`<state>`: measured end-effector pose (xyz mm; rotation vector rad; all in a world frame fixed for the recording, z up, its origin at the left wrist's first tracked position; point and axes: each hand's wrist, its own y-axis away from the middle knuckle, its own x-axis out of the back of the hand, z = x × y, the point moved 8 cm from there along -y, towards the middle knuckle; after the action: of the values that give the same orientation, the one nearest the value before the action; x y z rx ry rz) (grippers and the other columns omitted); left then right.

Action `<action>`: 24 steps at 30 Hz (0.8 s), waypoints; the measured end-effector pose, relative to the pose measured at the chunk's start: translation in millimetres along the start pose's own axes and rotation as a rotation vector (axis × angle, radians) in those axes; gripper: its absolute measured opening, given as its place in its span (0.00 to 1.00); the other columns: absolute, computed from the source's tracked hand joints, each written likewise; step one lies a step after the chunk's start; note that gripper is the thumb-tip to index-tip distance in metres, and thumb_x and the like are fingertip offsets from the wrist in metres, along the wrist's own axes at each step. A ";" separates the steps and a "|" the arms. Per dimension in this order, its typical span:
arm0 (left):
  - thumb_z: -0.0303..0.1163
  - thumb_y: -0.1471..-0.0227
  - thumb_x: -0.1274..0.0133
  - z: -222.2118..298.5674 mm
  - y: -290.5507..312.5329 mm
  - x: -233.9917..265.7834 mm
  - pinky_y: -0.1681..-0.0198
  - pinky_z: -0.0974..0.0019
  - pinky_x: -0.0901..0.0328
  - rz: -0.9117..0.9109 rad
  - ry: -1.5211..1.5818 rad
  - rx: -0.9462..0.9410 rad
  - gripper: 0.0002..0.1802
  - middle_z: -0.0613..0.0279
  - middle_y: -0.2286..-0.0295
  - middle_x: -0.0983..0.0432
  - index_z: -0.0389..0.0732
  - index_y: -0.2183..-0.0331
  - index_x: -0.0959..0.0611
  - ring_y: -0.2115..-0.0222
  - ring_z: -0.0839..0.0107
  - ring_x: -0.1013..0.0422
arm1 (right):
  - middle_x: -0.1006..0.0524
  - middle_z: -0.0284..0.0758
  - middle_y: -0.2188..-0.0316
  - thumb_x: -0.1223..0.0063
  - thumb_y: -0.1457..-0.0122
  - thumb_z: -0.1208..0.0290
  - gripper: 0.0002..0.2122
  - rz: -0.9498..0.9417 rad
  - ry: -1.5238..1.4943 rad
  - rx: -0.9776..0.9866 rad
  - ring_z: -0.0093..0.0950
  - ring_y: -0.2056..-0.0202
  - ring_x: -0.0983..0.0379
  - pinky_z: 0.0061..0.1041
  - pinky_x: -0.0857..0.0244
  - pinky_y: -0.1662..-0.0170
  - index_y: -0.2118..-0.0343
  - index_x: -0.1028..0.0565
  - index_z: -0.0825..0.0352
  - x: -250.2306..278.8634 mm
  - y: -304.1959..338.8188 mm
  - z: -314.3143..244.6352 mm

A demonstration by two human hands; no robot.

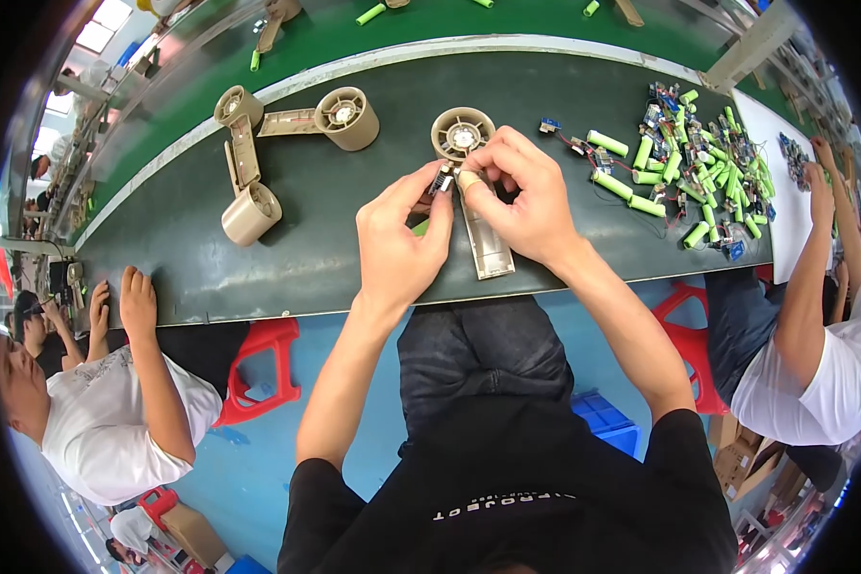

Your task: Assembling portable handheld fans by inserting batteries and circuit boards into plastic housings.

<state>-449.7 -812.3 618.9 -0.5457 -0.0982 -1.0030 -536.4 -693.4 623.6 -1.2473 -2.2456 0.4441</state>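
A beige handheld fan housing point(489, 251) lies before me, its round fan head point(461, 130) at the far end and its open handle shell toward me. Between thumb and fingertips, my left hand point(392, 234) pinches a small dark circuit board point(441, 179) beside the neck of the housing. Part of a green battery cell point(421, 229) shows under that hand. My right hand point(529, 196) is closed over the neck, thumb and forefinger pinched together close to the board; what they hold is too small to make out. A pale wrap covers one fingertip.
More beige fan housings point(347, 120) lie at left on the dark green work surface point(316, 258). To the right is a large pile of green battery cells point(674, 167) wired to blue boards. Co-workers sit on both sides; red stools point(271, 373) and a blue crate point(606, 424) stand below.
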 end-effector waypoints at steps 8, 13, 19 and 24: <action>0.18 0.52 0.44 10.4 0.8 0.8 0.74 0.67 0.31 0.001 -0.223 -0.161 0.16 0.58 0.74 0.24 0.33 0.58 0.17 0.78 0.68 0.27 | 0.32 0.27 0.75 0.41 0.47 0.78 0.03 -0.066 0.017 -0.022 0.15 0.77 0.40 0.17 0.46 0.75 0.70 0.22 0.71 -2.0 -0.4 5.7; 0.19 0.52 0.43 7.2 3.0 -0.1 0.73 0.64 0.32 -0.022 -0.271 -0.230 0.18 0.57 0.74 0.26 0.34 0.56 0.18 0.77 0.65 0.28 | 0.32 0.27 0.75 0.41 0.45 0.77 0.03 -0.089 0.039 -0.034 0.14 0.77 0.41 0.17 0.47 0.75 0.69 0.22 0.71 -2.9 -0.6 6.0; 0.19 0.52 0.42 8.5 6.1 -4.6 0.73 0.62 0.33 -0.039 -0.348 -0.271 0.20 0.57 0.75 0.28 0.33 0.54 0.20 0.77 0.62 0.29 | 0.26 0.32 0.71 0.39 0.48 0.76 0.05 -0.019 0.295 0.256 0.25 0.76 0.31 0.24 0.39 0.71 0.69 0.23 0.68 1.3 -1.6 -16.0; 0.19 0.52 0.43 5.6 5.1 -3.1 0.73 0.60 0.34 -0.071 -0.284 -0.173 0.18 0.56 0.75 0.29 0.33 0.55 0.20 0.78 0.61 0.30 | 0.22 0.36 0.68 0.38 0.52 0.77 0.08 -0.027 0.495 0.432 0.34 0.69 0.25 0.29 0.33 0.66 0.67 0.23 0.67 -5.2 3.8 -29.2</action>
<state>-446.3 -805.1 620.8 -0.8466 -0.2865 -1.0037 -514.4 -695.0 643.7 -0.9687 -1.6399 0.5112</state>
